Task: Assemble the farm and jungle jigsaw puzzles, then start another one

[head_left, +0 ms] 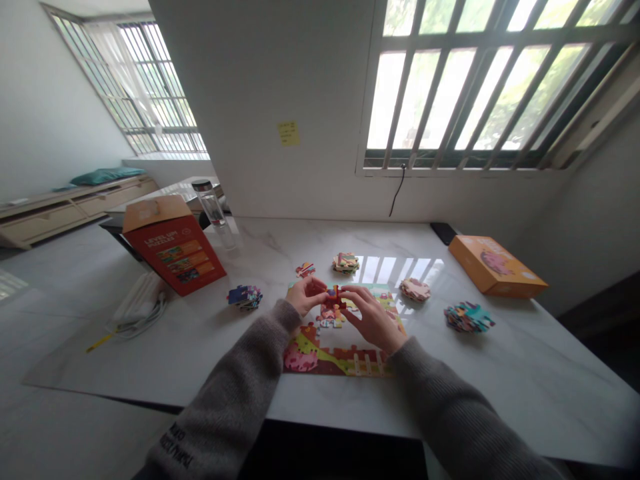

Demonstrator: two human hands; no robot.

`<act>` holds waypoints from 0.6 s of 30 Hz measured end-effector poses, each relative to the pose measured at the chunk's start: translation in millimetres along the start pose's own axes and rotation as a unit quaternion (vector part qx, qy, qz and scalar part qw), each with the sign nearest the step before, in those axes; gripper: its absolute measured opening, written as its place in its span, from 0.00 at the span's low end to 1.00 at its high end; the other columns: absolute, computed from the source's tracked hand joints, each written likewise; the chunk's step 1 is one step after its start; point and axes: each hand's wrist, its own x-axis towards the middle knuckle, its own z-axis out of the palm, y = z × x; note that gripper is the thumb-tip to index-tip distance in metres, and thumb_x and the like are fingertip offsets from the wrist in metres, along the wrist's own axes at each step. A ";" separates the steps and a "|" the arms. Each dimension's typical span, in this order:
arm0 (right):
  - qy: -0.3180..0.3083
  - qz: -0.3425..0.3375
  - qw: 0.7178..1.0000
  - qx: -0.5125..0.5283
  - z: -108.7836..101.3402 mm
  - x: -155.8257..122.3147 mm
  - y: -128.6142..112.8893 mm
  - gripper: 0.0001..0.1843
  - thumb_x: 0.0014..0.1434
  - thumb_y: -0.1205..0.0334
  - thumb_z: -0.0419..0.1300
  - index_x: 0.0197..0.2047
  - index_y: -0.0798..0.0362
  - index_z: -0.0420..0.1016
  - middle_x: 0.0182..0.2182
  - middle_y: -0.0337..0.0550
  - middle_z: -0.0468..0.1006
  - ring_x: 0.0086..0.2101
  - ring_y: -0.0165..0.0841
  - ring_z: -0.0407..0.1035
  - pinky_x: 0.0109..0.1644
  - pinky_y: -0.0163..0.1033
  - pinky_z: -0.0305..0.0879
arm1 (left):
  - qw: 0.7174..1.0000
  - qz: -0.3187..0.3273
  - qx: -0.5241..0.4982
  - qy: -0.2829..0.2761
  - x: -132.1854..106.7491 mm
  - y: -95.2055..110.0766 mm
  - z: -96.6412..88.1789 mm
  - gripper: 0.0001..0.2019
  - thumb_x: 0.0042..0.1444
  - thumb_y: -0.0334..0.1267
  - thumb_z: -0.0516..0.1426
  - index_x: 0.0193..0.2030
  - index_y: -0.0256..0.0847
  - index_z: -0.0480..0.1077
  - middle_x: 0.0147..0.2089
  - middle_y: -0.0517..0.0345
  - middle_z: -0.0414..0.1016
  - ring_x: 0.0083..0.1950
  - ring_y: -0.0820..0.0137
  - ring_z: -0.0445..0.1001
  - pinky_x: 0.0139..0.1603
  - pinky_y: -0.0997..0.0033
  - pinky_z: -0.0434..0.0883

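Observation:
My left hand (307,295) and my right hand (371,317) meet over a partly assembled jigsaw puzzle (303,360). Fingers of both are closed on a small red puzzle piece (334,297), raised a little above the picture; whether it is one piece or two joined ones I cannot tell. Below it, a cluster of fitted pieces (330,316) lies inside the puzzle's border. Along the bottom, the joined border shows a pink shape, a green path and a pale fence. My right wrist and hand cover part of the puzzle's right side.
Around the puzzle sit stacks of pieces: dark blue (245,297), red (305,269), pale green (346,263), pink (415,289) and teal (469,317). A red puzzle box (175,247), glass bottle (210,203) and white power strip (137,303) stand left; an orange box (497,265) and black phone (443,233) lie right.

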 end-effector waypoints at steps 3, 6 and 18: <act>-0.006 0.004 1.000 0.011 0.5 0.1 1.6 0.17 0.67 0.62 0.60 0.59 0.45 0.68 0.54 0.48 0.73 0.55 0.42 0.69 0.58 0.53 0.71 | 0.998 0.032 0.033 0.052 1.7 4.8 -8.7 0.19 0.46 0.45 0.69 0.38 0.36 0.70 0.29 0.59 0.76 0.29 0.72 0.76 0.34 0.70 0.75; -0.019 0.006 1.000 0.016 1.4 -0.1 2.0 0.17 0.66 0.62 0.61 0.58 0.45 0.69 0.53 0.48 0.74 0.53 0.42 0.69 0.57 0.54 0.71 | 0.988 0.061 0.070 0.121 0.4 7.9 -20.0 0.16 0.48 0.46 0.66 0.37 0.37 0.71 0.28 0.60 0.75 0.27 0.74 0.72 0.31 0.72 0.72; -0.103 -0.013 0.994 0.031 9.3 0.0 -4.0 0.15 0.65 0.65 0.62 0.54 0.46 0.72 0.50 0.48 0.74 0.52 0.41 0.68 0.58 0.52 0.68 | 0.934 0.082 0.314 0.151 -53.7 -4.0 -48.2 0.11 0.56 0.43 0.58 0.40 0.40 0.75 0.24 0.63 0.71 0.25 0.73 0.68 0.28 0.74 0.67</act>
